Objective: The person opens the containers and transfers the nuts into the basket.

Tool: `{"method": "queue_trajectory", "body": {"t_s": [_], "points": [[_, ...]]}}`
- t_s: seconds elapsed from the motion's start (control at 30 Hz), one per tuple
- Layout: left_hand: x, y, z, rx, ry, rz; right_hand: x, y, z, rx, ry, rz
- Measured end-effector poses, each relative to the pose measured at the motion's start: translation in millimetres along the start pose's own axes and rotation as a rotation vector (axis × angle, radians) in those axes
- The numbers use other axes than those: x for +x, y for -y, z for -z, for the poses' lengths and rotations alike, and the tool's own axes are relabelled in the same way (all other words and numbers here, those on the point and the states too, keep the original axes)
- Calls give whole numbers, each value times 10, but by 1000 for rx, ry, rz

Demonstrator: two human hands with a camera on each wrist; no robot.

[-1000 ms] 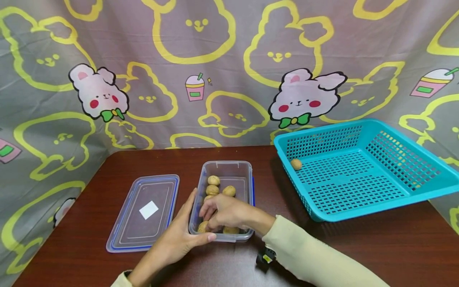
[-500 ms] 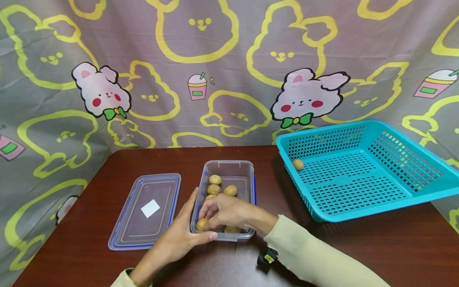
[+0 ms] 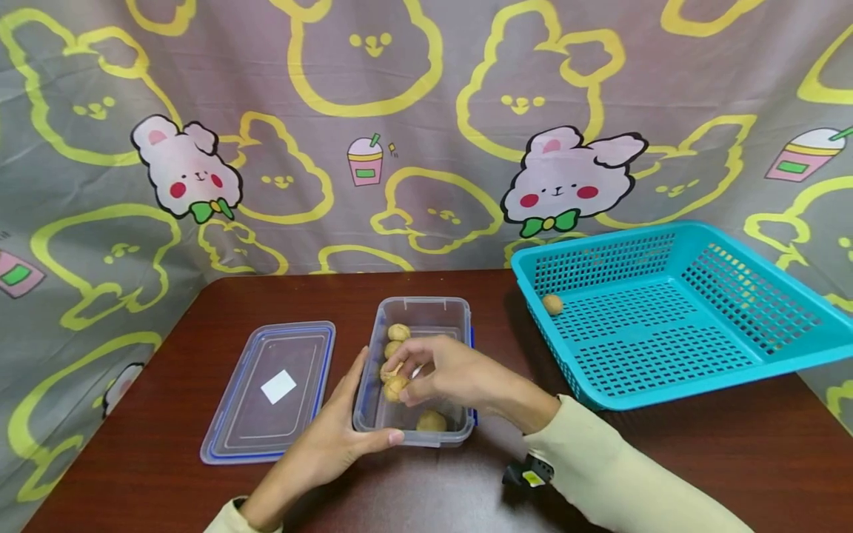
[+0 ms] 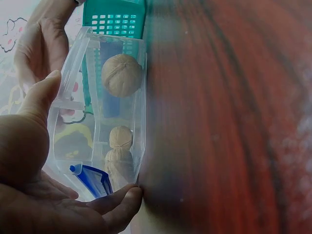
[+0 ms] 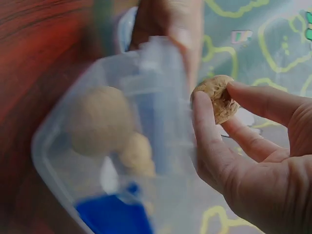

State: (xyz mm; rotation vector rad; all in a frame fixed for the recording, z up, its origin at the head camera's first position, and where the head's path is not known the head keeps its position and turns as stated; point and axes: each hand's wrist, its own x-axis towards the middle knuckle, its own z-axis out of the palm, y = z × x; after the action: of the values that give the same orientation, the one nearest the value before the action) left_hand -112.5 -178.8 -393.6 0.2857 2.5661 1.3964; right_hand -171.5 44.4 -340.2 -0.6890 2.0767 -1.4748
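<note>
A clear plastic food container [image 3: 445, 314] stands on the table in the head view, with several walnuts inside. My left hand [image 3: 336, 426] holds its near left corner, thumb over the near rim and fingers along the left wall. Between thumb and fingers my right hand [image 3: 460, 377] pinches a walnut [image 5: 214, 97]; the right wrist view shows it raised outside the box wall. One loose walnut [image 3: 432, 422] lies in the near right part of the container. Others line its left side, partly hidden by the right hand. A blue clip [image 4: 92, 180] hangs on the container's side in the left wrist view.
Left of the container lies its clear lid [image 3: 243, 414] with a blue seal and a white square [image 3: 278, 386]. A turquoise perforated basket [image 3: 666, 403] stands at the right, holding one walnut [image 3: 552, 304]. A patterned curtain [image 3: 426, 148] hangs behind the brown table [image 3: 320, 296].
My right hand has risen from the container's near left part, moving slightly right and away, and lifted a walnut with it. The left hand keeps its place on the container.
</note>
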Motion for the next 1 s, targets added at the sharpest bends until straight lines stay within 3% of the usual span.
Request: {"method": "queue_trajectory", "body": {"t_s": [0.23,0.6,0.77,1.0], "points": [[-12,-4,6,26,-1,15,-262,199,306,-97,-56,48],[8,-16,7,34,5,21,-711,516,948,-128,-148,-47],[22,-16,9,27,4,14,-793,489,1324,-103,-140,-21],[12,-5,16,37,10,23,-764,289,1808,-40,-150,-36]]}}
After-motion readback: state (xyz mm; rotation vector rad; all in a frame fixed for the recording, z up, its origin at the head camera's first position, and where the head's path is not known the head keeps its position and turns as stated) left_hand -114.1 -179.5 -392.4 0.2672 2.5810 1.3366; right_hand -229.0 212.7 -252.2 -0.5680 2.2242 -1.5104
